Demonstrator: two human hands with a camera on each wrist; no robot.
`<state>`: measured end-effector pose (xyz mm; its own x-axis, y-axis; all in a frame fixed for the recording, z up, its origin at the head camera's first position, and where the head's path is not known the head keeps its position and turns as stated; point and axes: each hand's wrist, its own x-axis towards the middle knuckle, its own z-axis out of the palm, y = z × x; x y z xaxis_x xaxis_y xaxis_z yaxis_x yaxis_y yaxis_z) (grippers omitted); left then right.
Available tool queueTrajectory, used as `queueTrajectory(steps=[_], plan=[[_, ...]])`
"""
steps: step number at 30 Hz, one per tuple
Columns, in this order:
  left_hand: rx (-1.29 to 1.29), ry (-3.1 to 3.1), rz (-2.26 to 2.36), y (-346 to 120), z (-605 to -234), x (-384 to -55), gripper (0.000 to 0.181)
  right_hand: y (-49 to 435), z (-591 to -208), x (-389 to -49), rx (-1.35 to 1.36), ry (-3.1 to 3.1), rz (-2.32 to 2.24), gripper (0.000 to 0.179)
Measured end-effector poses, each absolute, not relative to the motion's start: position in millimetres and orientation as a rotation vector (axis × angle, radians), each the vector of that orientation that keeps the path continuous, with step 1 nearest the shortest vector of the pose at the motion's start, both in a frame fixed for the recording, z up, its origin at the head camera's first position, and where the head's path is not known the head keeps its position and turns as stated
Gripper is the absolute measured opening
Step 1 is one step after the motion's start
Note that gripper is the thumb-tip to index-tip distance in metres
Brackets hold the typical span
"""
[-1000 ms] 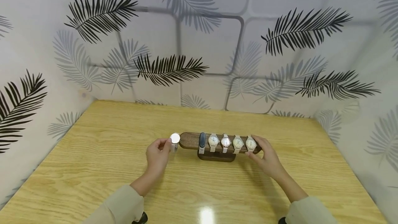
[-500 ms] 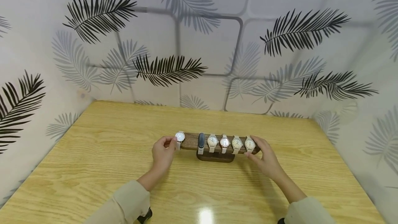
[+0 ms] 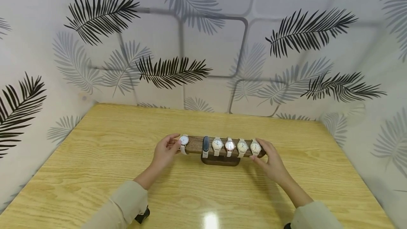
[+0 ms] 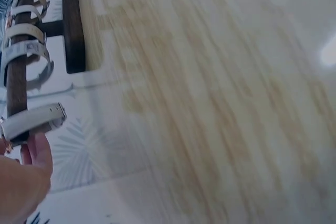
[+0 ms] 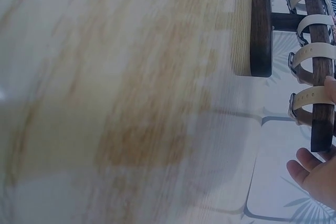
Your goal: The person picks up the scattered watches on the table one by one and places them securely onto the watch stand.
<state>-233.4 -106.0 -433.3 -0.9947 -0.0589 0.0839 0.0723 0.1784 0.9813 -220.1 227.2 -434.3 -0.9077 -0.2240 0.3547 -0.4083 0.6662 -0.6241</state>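
Observation:
A dark wooden watch stand point(image 3: 195, 145) stands on the table, its bar raised on a base point(image 3: 220, 160). At the bar's left end is a wristwatch point(image 3: 184, 140) with a white dial and pale strap. My left hand point(image 3: 163, 154) holds this watch between thumb and fingers; in the left wrist view its strap point(image 4: 34, 120) loops round the bar's end. My right hand point(image 3: 274, 162) grips the bar's right end, thumb in front and fingers behind. Beside it sits the rightmost watch point(image 3: 255, 147). In the right wrist view some fingers point(image 5: 298, 172) spread below the bar's end.
A fitness band point(image 3: 206, 144) with a dark screen and several pale-strapped watches point(image 3: 217, 144) line the bar, with bare wood left of the band. The wood-grain table point(image 3: 111, 165) meets a leaf-patterned cloth point(image 3: 206, 45) at the back and sides.
My left hand has brought the watch rightward, from beside the bar onto its left end. Its fingers have since shifted slightly left on the watch. The right hand keeps its place.

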Motion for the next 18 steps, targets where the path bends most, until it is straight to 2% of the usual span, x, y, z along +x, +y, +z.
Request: queueTrajectory(steps=[9,18], plan=[[-0.341,-2.498,-1.726,-118.5,-436.8,-236.0,0.042,228.6,-434.1,-220.3,0.497,-2.653,1.074,0.059],[-0.534,-2.551,-1.42,-126.6,-435.5,-242.5,0.055,230.1,-434.3,-221.7,0.496,-2.681,1.047,0.06]])
